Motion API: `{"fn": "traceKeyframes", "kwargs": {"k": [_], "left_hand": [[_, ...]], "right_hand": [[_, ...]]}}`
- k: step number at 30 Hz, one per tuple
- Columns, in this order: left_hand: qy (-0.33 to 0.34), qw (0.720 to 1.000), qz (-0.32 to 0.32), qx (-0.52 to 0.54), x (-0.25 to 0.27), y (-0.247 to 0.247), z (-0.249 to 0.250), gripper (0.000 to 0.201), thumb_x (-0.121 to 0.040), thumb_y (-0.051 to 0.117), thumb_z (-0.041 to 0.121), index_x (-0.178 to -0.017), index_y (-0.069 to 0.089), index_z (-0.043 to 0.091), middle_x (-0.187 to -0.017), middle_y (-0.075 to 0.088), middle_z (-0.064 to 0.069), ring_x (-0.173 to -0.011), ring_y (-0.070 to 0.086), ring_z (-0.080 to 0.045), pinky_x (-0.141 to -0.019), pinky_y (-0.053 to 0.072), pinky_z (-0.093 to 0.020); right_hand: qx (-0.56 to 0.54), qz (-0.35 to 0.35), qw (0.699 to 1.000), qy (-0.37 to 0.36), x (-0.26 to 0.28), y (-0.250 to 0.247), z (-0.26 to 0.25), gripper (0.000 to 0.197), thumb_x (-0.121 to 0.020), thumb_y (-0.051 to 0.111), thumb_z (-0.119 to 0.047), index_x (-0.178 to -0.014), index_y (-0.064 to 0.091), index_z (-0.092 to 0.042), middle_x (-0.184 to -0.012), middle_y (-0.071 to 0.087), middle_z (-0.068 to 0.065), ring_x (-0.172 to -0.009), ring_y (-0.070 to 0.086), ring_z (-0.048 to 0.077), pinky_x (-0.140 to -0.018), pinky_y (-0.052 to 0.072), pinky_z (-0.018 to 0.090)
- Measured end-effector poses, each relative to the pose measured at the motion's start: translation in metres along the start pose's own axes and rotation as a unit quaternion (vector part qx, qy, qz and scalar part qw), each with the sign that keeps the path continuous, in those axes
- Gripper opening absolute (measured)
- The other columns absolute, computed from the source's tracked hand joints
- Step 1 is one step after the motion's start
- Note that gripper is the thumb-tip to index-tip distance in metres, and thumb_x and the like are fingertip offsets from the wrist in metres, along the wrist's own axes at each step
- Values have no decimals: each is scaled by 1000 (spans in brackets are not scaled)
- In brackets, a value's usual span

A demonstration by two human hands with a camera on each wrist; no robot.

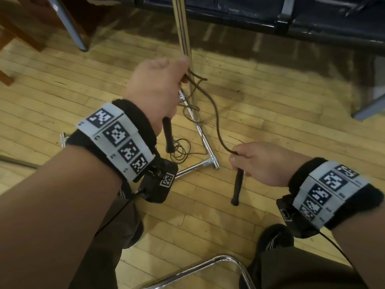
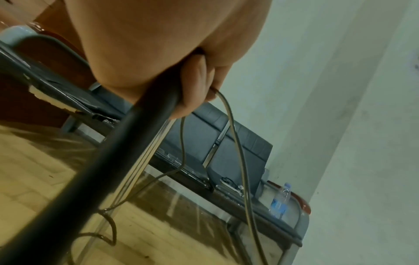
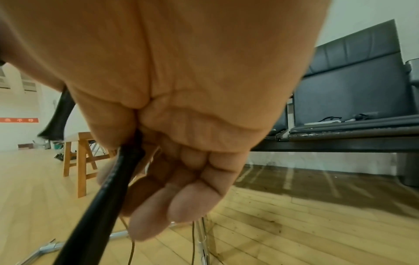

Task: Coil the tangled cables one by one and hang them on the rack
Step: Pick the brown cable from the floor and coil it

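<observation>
A thin brown cable [image 1: 216, 122] with a thick black handle at each end runs between my two hands. My left hand [image 1: 158, 84] is raised beside the chrome rack pole [image 1: 183, 28], fist curled around several strands of cable and one black handle [image 1: 168, 136], which hangs below it. In the left wrist view that handle [image 2: 108, 170] crosses the pole and loops of cable [image 2: 240, 152] drop from the fingers. My right hand [image 1: 256, 161], lower and to the right, grips the other handle [image 1: 237, 186], also seen close up [image 3: 102, 206]. More tangled cable [image 1: 179, 151] lies by the rack base [image 1: 206, 142].
A dark bench [image 1: 270, 17] stands behind the rack, with a water bottle [image 2: 280, 200] at its end. Grey chair legs [image 1: 77, 28] are at the back left and a chrome chair frame [image 1: 208, 265] by my feet. A wooden stool [image 3: 79, 161] stands to the left.
</observation>
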State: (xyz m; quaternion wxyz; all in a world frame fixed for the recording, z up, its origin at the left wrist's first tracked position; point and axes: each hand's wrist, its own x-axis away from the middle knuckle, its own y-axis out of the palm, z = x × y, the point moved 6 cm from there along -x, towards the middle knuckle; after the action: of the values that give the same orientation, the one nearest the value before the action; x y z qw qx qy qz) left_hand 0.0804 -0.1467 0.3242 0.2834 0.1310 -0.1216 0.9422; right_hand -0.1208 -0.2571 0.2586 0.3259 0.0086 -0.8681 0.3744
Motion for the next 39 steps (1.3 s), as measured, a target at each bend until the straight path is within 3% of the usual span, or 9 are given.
{"fn": "traceKeyframes", "kwargs": {"k": [3,7,11,15,22,26,31,34,39], "left_hand": [[-48,993,-47,-97,3,12,-12,40,-101,56,54,-86,66,18,-59,49,8,-50,39,-12,-42,34,-28],[-23,974,-154,-164,12,29,-19,40,-100,57,52,-87,72,17,-65,53,5,-56,45,-16,-47,38,-31],[68,905,-283,-310,29,51,-18,13,-97,66,42,-98,75,33,-66,65,18,-55,57,2,-54,44,-22],[88,851,-315,-411,37,63,-23,17,-93,68,54,-97,74,39,-70,64,18,-61,59,3,-62,43,-24],[95,891,-347,-276,36,69,-21,24,-95,70,47,-81,67,28,-58,57,14,-47,49,0,-49,40,-20],[49,939,-329,-87,31,66,-18,24,-96,67,40,-79,65,24,-64,59,5,-46,45,-8,-41,34,-19],[40,946,-320,-35,30,66,-18,26,-95,69,37,-76,61,22,-59,48,5,-45,41,-9,-39,33,-20],[33,947,-316,-33,29,64,-18,26,-96,69,36,-93,62,11,-61,41,0,-46,34,-12,-40,29,-20],[24,955,-297,-6,28,60,-15,21,-104,63,30,-92,67,13,-63,41,0,-50,32,-13,-39,30,-21]], "right_hand": [[-54,51,997,18,-4,-8,0,37,-105,42,-45,-90,66,-23,-59,50,-8,-48,44,3,-53,41,27],[-172,124,977,-7,0,-23,-5,38,-105,44,-45,-87,67,-21,-54,53,0,-44,46,11,-51,41,33],[-336,168,925,-61,8,-37,-15,39,-108,44,-31,-91,66,-4,-60,50,9,-47,47,20,-46,39,31],[-417,199,883,-77,9,-48,-13,40,-109,43,-29,-93,62,3,-64,46,11,-50,43,25,-44,34,34],[-485,159,853,-107,13,-48,-15,47,-105,40,-48,-103,63,-7,-83,59,15,-68,55,28,-60,46,42],[-416,108,897,-101,12,-36,-23,58,-94,43,-59,-124,64,-14,-112,72,11,-90,71,32,-79,59,43],[-373,53,919,-118,12,-19,-39,40,-91,53,-41,-114,65,-10,-89,77,-2,-76,74,22,-72,60,33],[-361,53,923,-122,12,-21,-41,26,-102,51,-24,-105,65,-2,-83,75,12,-70,71,22,-63,55,26],[-353,54,925,-127,11,-21,-41,39,-92,58,-36,-113,65,-5,-95,75,12,-77,73,28,-70,58,41]]}}
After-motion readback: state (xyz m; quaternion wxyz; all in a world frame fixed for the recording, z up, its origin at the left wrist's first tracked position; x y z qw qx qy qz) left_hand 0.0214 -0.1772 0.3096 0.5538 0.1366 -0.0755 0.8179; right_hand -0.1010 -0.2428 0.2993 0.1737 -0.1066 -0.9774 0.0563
